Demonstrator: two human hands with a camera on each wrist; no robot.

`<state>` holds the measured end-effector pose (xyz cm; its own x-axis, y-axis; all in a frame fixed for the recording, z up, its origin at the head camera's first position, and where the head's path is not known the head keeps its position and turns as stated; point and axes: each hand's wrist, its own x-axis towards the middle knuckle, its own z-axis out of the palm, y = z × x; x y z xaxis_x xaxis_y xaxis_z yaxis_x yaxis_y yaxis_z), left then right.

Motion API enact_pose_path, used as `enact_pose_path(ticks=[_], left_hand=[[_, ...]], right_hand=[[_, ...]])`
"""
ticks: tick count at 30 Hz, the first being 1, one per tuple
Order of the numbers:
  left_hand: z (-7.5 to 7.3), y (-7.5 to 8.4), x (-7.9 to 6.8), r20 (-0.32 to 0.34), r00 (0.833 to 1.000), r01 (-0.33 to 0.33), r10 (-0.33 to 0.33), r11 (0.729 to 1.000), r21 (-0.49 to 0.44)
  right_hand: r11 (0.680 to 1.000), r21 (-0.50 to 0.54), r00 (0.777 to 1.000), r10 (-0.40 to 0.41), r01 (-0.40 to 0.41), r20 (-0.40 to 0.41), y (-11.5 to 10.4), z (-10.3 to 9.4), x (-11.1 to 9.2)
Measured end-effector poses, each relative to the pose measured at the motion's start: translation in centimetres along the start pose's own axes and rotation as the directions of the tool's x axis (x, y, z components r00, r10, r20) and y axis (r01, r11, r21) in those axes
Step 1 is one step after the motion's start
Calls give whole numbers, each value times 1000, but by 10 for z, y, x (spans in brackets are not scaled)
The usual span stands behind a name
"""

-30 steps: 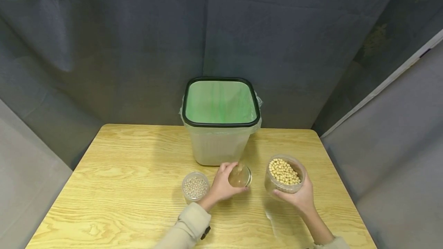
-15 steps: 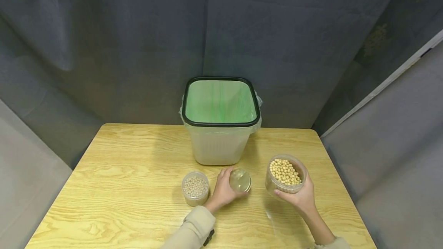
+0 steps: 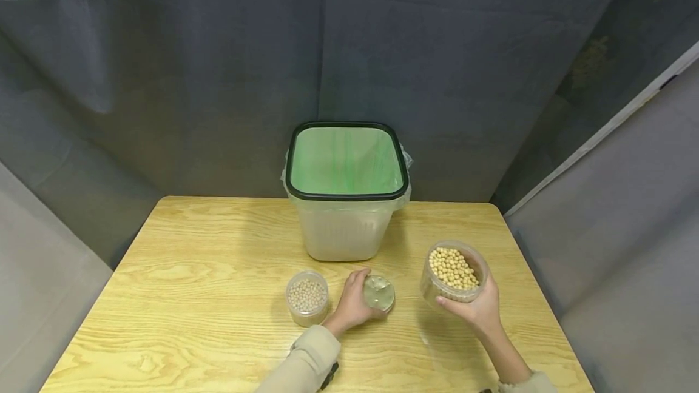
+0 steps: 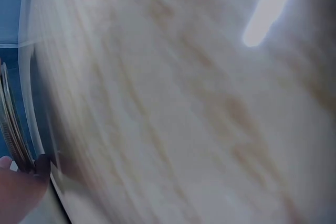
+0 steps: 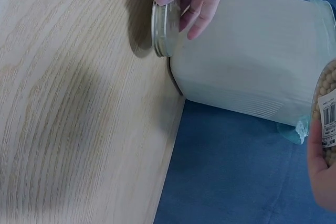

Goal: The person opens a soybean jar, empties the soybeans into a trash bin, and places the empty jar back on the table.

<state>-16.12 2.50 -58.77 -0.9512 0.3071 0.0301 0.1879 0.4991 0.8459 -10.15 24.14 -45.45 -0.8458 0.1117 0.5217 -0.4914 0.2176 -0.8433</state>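
Observation:
My left hand [image 3: 352, 303] grips a gold-coloured metal jar lid [image 3: 379, 293] by its rim, close over the table just in front of the bin. In the right wrist view the lid [image 5: 165, 27] stands on edge between thumb and fingers, its rim ribbed. Only a sliver of lid [image 4: 14, 124] and some fingers [image 4: 21, 192] show in the left wrist view. My right hand [image 3: 477, 309] holds a wide clear jar [image 3: 431, 287] of yellow soybeans, lidless and raised above the table, with its mouth tilted towards the left. A barcode label [image 5: 328, 114] is on its side.
A smaller clear jar [image 3: 307, 317] of pale round beans stands uncovered left of my left hand. Behind the hands, a white bin [image 3: 346, 232] with a black rim and green liner stands at the back of the wooden table [image 3: 180, 296]. Grey curtains [image 3: 218, 77] surround it.
My left hand has turned the lid from tilted on edge to nearly flat, face up, and brought it slightly nearer. My right hand and the soybean jar have shifted a little to the right.

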Motion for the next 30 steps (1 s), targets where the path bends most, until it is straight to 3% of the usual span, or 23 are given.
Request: enact_pose_path(ticks=[10,22,30], left_hand=[[3,-3,-1,56,998,-28,26,999,38],[-3,8,-2,-3,1000,-24,24,999,-37],[-13,20,-2,-31,997,-77,74,990,-122]], right_hand=[[999,-43,1000,13,-13,-1,-1,0,0],[996,-64,998,62,-62,-2,-4,-1,-1],[997,-56,999,49,-49,-2,-4,-2,0]])
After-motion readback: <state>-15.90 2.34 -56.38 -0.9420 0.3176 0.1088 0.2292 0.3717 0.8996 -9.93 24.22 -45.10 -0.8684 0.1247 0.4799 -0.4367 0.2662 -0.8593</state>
